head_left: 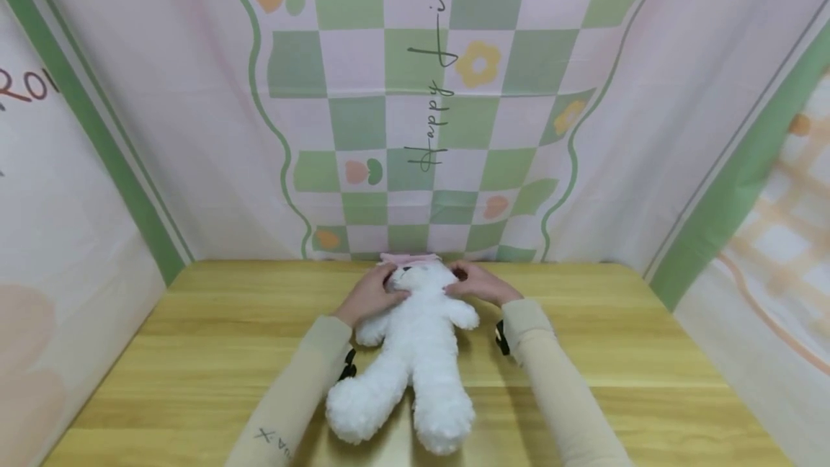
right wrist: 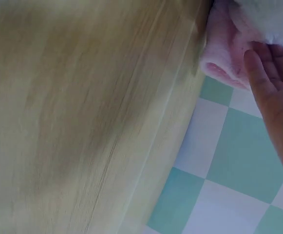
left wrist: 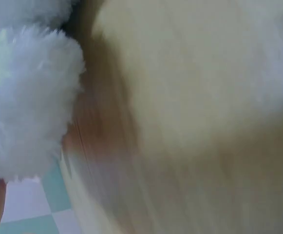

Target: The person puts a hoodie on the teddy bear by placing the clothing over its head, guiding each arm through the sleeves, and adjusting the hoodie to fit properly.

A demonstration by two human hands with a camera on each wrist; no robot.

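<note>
A white fluffy plush toy [head_left: 421,348] lies on its back, legs toward me and head at the wall. Pink soft fabric [head_left: 408,259] shows at the top of its head, and its folded edge [right wrist: 224,58] appears closer in the right wrist view. My left hand [head_left: 372,294] grips the left side of the head, thumb by the neck. On the other side, my right hand [head_left: 483,283] holds the head's right edge with thumb and fingers. White fur [left wrist: 29,102] fills the left of the left wrist view, where little of the hand shows.
The toy lies on a wood-grain table [head_left: 583,352]. Directly behind its far edge hangs a green-and-white checkered curtain [head_left: 421,121] with lettering. Printed cloth walls [head_left: 71,236] close off both sides.
</note>
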